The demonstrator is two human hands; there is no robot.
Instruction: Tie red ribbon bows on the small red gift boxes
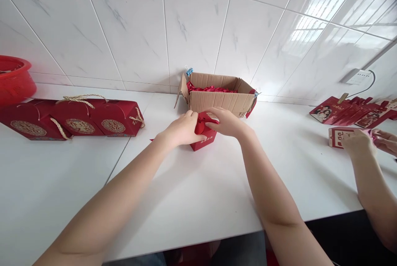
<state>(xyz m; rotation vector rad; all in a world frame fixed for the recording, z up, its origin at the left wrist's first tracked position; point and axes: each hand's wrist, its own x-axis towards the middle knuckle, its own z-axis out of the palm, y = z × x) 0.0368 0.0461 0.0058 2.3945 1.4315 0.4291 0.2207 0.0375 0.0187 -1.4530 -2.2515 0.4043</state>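
A small red gift box [204,138] stands on the white table [192,191] just in front of a cardboard carton. My left hand [182,129] grips its left side and top with the fingers curled. From the right, my right hand [226,122] pinches the red flap or ribbon on top of the box. Both hands are closed on it and hide most of its top.
The open cardboard carton [217,97] holds red packing material. Three red gift boxes with rope handles [80,118] lie at the left, beside a red basket [14,79]. Another person's hands [359,142] hold a red box at the right, near flat red boxes [350,111].
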